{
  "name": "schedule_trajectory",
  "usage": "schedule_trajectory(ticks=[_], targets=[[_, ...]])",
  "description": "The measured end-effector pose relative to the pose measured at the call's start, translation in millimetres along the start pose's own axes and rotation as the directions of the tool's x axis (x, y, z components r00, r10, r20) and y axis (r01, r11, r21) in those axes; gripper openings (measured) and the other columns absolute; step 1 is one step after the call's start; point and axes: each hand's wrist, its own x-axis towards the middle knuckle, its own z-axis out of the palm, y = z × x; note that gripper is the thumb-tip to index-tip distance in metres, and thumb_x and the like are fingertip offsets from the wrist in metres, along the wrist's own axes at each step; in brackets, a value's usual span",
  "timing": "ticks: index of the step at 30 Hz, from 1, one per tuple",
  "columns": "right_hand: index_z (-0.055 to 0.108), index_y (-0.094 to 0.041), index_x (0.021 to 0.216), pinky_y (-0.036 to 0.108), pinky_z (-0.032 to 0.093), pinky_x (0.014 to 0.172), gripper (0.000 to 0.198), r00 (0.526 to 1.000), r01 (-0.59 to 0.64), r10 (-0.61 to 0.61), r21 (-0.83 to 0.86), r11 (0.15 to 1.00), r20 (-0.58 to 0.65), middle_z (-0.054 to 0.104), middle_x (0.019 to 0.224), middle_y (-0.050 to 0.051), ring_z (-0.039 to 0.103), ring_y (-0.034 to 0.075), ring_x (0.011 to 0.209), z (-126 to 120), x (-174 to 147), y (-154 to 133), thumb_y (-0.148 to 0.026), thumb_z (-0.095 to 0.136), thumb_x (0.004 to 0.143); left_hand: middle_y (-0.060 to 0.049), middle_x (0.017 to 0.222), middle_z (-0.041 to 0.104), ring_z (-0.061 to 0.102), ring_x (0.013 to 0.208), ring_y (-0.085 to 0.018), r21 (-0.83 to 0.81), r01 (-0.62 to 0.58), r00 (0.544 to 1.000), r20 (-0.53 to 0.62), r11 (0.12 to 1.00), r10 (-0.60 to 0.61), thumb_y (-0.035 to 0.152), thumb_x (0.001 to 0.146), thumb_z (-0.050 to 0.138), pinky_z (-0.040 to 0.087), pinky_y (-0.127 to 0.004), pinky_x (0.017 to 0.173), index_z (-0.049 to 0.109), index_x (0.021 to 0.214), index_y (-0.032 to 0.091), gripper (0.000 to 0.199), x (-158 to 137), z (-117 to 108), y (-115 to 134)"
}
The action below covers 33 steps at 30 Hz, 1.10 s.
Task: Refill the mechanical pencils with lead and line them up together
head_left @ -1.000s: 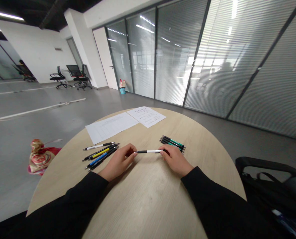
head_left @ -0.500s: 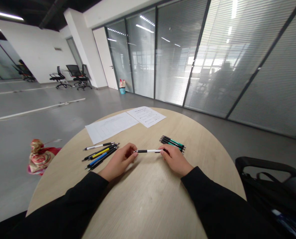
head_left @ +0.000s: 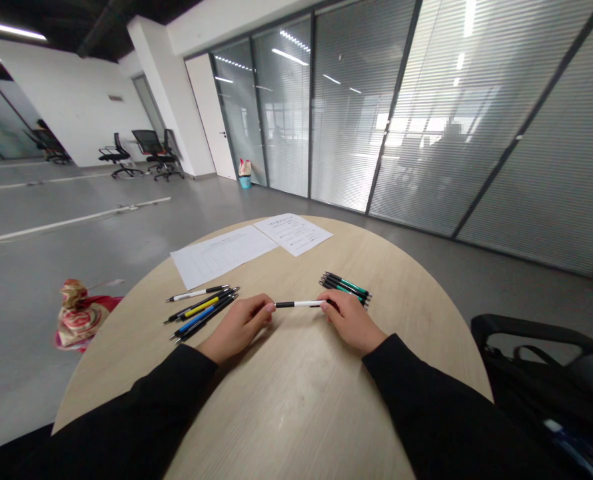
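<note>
Left grip [head_left: 239, 325]: thumb and fingers pinching the black end of the white-and-black pen [head_left: 296, 304], the hand low over the surface [head_left: 296, 407]
Right grip [head_left: 354, 321]: thumb and fingers pinching the white end of the same pen, back of the hand showing
White-and-black pen: between the two grips, running straight across from one to the other, its middle in plain sight and its ends covered by fingertips
Loose white pen [head_left: 191, 295]: beyond and to the left of the left grip, its black part toward the right
Yellow pen [head_left: 200, 307]: left of the left grip, nearer than the loose white pen
Blue pen [head_left: 196, 319]: just left of the left grip, close by the yellow pen, other dark barrels crowding the pair so that the count cannot be told
Green pens [head_left: 355, 285]: just beyond the right grip, lying side by side, the hand hiding part of the bunch
Gridded sheet [head_left: 221, 257]: well beyond the left grip, flat on the surface
Printed sheet [head_left: 295, 233]: farther off, ahead of the gap between both grips, touching the gridded sheet
Red-and-gold bag [head_left: 82, 317]: on the floor, well to the left of the left grip
Black chair [head_left: 531, 330]: well to the right of the right grip
</note>
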Motion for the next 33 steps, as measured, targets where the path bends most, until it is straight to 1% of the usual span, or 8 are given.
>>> schedule_trajectory(ticks=[3, 5, 11, 17, 21, 23, 27, 33], targets=[[0.065, -0.017, 0.09, 0.027, 0.041, 0.073, 0.014, 1.0, 0.002, -0.002, 0.003, 1.0, -0.001, 0.065, 0.078, 0.002, 0.057, 0.016, 0.073, 0.7, 0.1, 1.6, -0.013, 0.053, 0.093, 0.0, 0.076, 0.061, 0.054, 0.067, -0.016, -0.043, -0.005, 0.998, -0.066, 0.999, 0.002, 0.039, 0.092, 0.052, 0.042, -0.027, 0.062, 0.057, 0.098, 0.019, 0.022, -0.8, 2.0, -0.5], [0.066, -0.017, 0.09, 0.028, 0.041, 0.073, 0.013, 1.0, 0.009, -0.009, -0.001, 1.0, -0.003, 0.066, 0.08, 0.002, 0.058, 0.016, 0.074, 1.2, 0.0, 3.1, -0.014, 0.053, 0.093, 0.0, 0.08, 0.061, 0.055, 0.07, -0.017, -0.053, -0.012, 0.996, -0.088, 0.999, 0.007, 0.038, 0.091, 0.054, 0.042, -0.027, 0.063, 0.056, 0.101, 0.019, 0.022, -1.1, 2.5, -0.6], [0.066, -0.018, 0.09, 0.027, 0.041, 0.073, 0.014, 1.0, 0.006, -0.006, 0.003, 1.0, 0.003, 0.066, 0.08, 0.002, 0.058, 0.016, 0.074, 0.8, -0.3, 2.3, -0.014, 0.053, 0.093, 0.0, 0.072, 0.061, 0.052, 0.065, -0.016, -0.008, 0.006, 0.999, -0.053, 1.0, -0.006, 0.038, 0.092, 0.05, 0.039, -0.027, 0.061, 0.059, 0.088, 0.018, 0.022, 0.3, 0.8, 0.9], [0.066, -0.018, 0.09, 0.028, 0.041, 0.073, 0.014, 1.0, -0.008, 0.008, 0.004, 1.0, 0.011, 0.064, 0.075, 0.001, 0.057, 0.016, 0.071, -0.2, -1.1, -0.4, -0.014, 0.052, 0.093, 0.0, 0.066, 0.06, 0.052, 0.061, -0.015, 0.008, 0.01, 1.0, -0.015, 1.0, -0.01, 0.042, 0.098, 0.041, 0.039, -0.028, 0.061, 0.057, 0.077, 0.017, 0.036, -0.1, 0.0, 2.1], [0.065, -0.018, 0.09, 0.028, 0.041, 0.073, 0.014, 1.0, 0.0, 0.0, 0.001, 1.0, 0.003, 0.064, 0.075, 0.001, 0.058, 0.016, 0.072, 0.4, -0.6, 0.6, -0.014, 0.053, 0.093, 0.0, 0.075, 0.062, 0.056, 0.067, -0.016, -0.062, 0.001, 0.998, -0.056, 0.998, -0.005, 0.041, 0.094, 0.05, 0.043, -0.028, 0.062, 0.057, 0.098, 0.019, 0.024, -0.9, 2.7, -1.9], [0.065, -0.018, 0.09, 0.028, 0.041, 0.073, 0.013, 1.0, 0.002, -0.002, 0.0, 1.0, 0.004, 0.064, 0.075, 0.001, 0.057, 0.016, 0.072, 0.7, -0.2, 0.9, -0.014, 0.053, 0.093, 0.0, 0.081, 0.062, 0.057, 0.07, -0.017, -0.07, -0.013, 0.995, -0.095, 0.997, 0.006, 0.038, 0.091, 0.055, 0.044, -0.028, 0.064, 0.055, 0.107, 0.02, 0.024, -1.0, 3.8, -3.8], [0.065, -0.018, 0.09, 0.027, 0.041, 0.072, 0.014, 1.0, 0.005, -0.005, 0.005, 1.0, 0.004, 0.064, 0.076, 0.001, 0.057, 0.016, 0.072, 1.2, -0.2, 1.3, -0.014, 0.052, 0.093, -0.001, 0.08, 0.063, 0.057, 0.071, -0.017, -0.033, -0.014, 0.998, -0.056, 0.999, 0.012, 0.035, 0.091, 0.053, 0.043, -0.028, 0.065, 0.059, 0.098, 0.019, 0.018, -0.8, 3.1, -3.6], [0.066, -0.018, 0.09, 0.027, 0.04, 0.071, 0.014, 1.0, 0.003, -0.003, 0.003, 1.0, 0.005, 0.064, 0.077, 0.001, 0.057, 0.016, 0.071, 1.5, -0.6, 2.0, -0.014, 0.053, 0.093, 0.0, 0.073, 0.062, 0.054, 0.066, -0.016, -0.031, 0.023, 0.998, -0.05, 0.999, -0.025, 0.037, 0.092, 0.049, 0.039, -0.027, 0.06, 0.06, 0.09, 0.018, 0.022, -0.5, 1.7, 2.1]])
